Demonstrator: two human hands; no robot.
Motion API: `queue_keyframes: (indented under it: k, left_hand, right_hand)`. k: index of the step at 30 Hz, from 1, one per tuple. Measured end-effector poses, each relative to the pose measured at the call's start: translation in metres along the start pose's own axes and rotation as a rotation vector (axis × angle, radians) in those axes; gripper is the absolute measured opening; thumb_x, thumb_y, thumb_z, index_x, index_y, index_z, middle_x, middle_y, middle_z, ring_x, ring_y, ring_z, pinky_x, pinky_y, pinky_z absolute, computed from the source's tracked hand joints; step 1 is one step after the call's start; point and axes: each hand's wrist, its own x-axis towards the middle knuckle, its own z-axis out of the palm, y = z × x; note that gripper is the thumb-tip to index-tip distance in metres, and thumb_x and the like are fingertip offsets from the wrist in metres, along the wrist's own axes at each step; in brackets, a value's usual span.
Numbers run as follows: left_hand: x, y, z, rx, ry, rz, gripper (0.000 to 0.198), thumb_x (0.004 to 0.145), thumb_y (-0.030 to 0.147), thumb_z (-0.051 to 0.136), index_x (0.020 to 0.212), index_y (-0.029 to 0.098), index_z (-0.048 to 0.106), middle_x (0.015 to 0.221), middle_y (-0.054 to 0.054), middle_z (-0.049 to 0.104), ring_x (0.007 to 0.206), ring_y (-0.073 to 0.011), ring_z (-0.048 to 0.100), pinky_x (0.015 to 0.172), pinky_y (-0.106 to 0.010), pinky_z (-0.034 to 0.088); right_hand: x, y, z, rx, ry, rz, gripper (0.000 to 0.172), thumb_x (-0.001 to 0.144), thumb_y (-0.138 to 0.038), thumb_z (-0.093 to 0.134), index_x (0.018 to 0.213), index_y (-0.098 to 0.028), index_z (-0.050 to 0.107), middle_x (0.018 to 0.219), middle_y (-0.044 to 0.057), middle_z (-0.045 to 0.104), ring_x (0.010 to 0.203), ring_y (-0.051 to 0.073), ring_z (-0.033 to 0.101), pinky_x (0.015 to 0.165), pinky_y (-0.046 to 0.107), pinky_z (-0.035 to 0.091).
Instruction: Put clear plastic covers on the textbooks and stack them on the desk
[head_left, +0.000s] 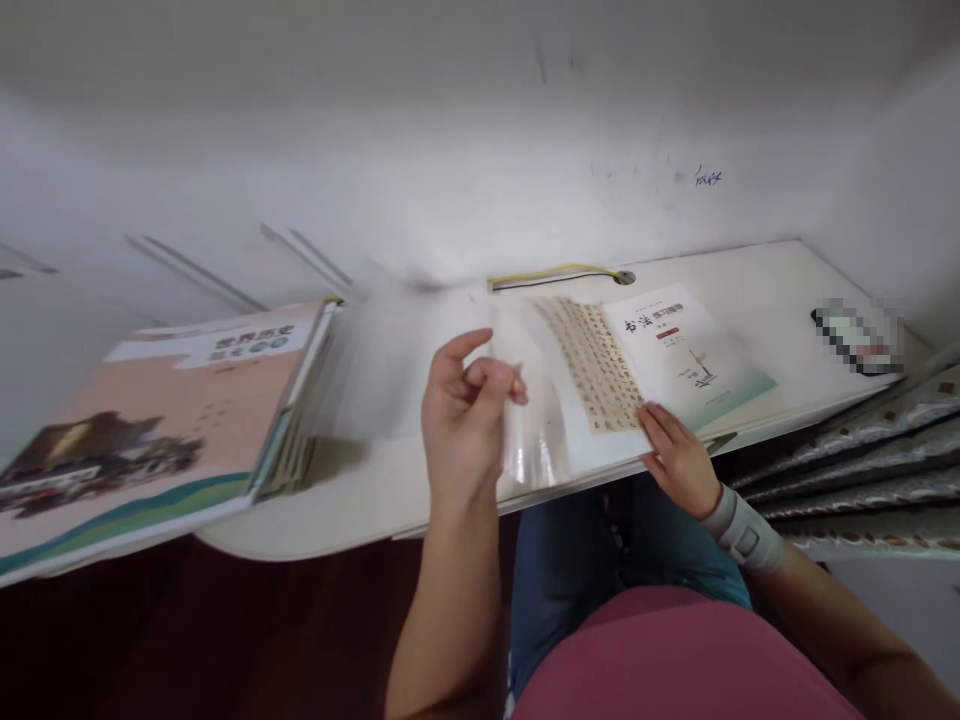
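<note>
Transparent film (538, 440) is showing beside your curled left hand (463, 425), its grip unclear; your loosely open right hand (684, 465) is touching the booklet (679, 350) just beyond.

It looked like a study corner, home or dormitory I couldn't tell: a white desk (780, 300) stood against a pen-marked wall (637, 190), bearing piled schoolbooks (180, 400) and a calligraphy workbook (675, 345), a yellow cable (559, 270) along its back.

From here I see the right hand (681, 458) on a booklet's (667, 335) edge, the left hand (466, 415) curled by clear plastic (545, 430), books (180, 400) stacked farther left.
</note>
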Motion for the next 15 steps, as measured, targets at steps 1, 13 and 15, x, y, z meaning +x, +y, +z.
queue_keyframes:
  k: [1, 13, 15]
  left_hand:
    - [0.004, 0.012, 0.015, -0.039, -0.047, 0.039, 0.036, 0.079, 0.036, 0.069, 0.110, 0.024, 0.056, 0.059, 0.009, 0.051, 0.053, -0.0070, 0.052, 0.074, -0.028, 0.051]
    - [0.009, -0.093, 0.081, 1.084, -0.726, 0.156, 0.081, 0.087, 0.068, 0.034, 0.150, 0.020, 0.019, 0.158, -0.017, 0.016, 0.144, -0.0397, 0.008, 0.110, -0.067, 0.012]
    - [0.006, -0.111, 0.076, 1.255, -0.793, 0.100, 0.078, 0.089, 0.065, 0.031, 0.150, 0.018, 0.020, 0.159, -0.016, 0.012, 0.145, -0.0380, 0.004, 0.110, -0.068, 0.008]
  right_hand:
    - [0.001, 0.001, -0.004, 0.103, 0.043, 0.046, 0.048, 0.091, -0.025, 0.041, 0.138, -0.015, 0.046, 0.138, 0.014, 0.052, 0.129, 0.025, 0.048, 0.107, 0.043, 0.041]
    - [0.005, 0.097, -0.055, 0.603, 0.071, 0.576, 0.055, 0.073, -0.032, 0.062, 0.124, -0.016, 0.053, 0.104, 0.009, 0.069, 0.092, 0.025, 0.064, 0.083, 0.042, 0.052]
    - [0.012, 0.112, -0.061, 0.516, 0.045, 0.642, 0.068, 0.071, -0.031, 0.063, 0.134, -0.012, 0.044, 0.101, 0.011, 0.068, 0.088, 0.024, 0.064, 0.080, 0.041, 0.052]
